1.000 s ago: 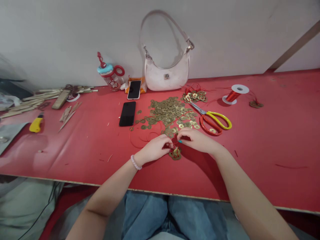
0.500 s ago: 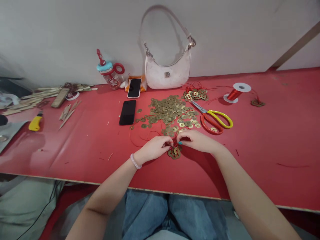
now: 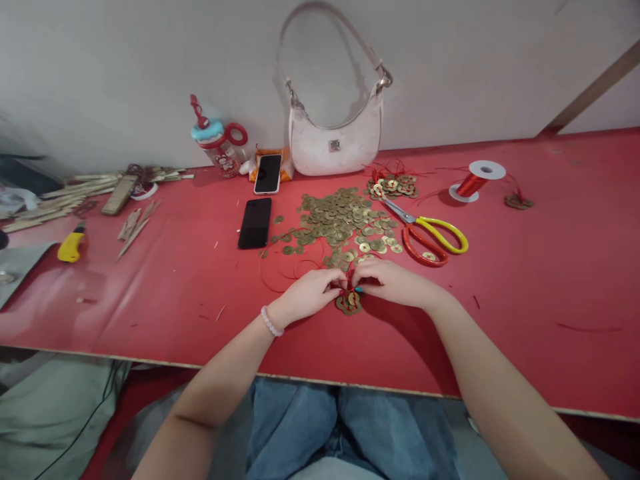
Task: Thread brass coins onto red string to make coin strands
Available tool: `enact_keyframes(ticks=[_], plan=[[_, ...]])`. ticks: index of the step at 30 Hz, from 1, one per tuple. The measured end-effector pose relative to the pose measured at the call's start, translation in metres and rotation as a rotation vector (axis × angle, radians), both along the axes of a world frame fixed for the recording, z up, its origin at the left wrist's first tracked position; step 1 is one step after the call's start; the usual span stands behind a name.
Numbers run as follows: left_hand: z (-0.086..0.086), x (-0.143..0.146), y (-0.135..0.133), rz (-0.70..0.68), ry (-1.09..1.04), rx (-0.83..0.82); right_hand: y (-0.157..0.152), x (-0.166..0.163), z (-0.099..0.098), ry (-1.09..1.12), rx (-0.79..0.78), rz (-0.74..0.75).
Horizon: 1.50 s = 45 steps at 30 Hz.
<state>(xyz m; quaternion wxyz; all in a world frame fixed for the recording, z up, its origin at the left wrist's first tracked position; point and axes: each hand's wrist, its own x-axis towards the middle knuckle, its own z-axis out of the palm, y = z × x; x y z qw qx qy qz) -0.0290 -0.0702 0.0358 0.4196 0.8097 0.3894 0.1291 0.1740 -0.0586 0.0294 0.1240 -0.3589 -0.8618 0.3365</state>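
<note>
My left hand (image 3: 316, 291) and my right hand (image 3: 393, 280) meet near the table's front, each pinching red string (image 3: 350, 279) between thumb and fingertips. Just below the fingertips, a small ring of brass coins (image 3: 349, 304) hangs on that string and rests on the red surface. Loose string ends curl off to the left. Beyond my hands spreads a pile of loose brass coins (image 3: 337, 217) with square holes. To its right lie scissors (image 3: 433, 235) with one red and one yellow handle. Fingers partly hide the knot area.
Behind the pile are a bundle of strung coins (image 3: 395, 187) and a white handbag (image 3: 335, 150). A spool of red string (image 3: 473, 183) stands right, near another coin cluster (image 3: 519, 201). Left are two phones (image 3: 255, 223), a cup (image 3: 220, 150), a yellow cutter (image 3: 71, 245) and wood strips (image 3: 60, 197).
My hands have drawn slightly closer together at the string above the coin ring. The view has shifted slightly; the other things stay where they were.
</note>
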Motion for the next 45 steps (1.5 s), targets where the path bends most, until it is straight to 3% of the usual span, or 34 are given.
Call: enact_keyframes(ticks=[21,34,45], plan=[[0.000,0.000,0.001,-0.006,0.016,0.022,0.002,-0.001,-0.005,-0.003,0.193,0.003],[-0.002,-0.001,0.001,0.003,0.030,0.024,0.001,-0.004,-0.008,0.028,0.153,0.030],[-0.002,-0.001,0.001,0.005,0.029,0.019,-0.005,-0.009,0.003,0.051,-0.020,-0.071]])
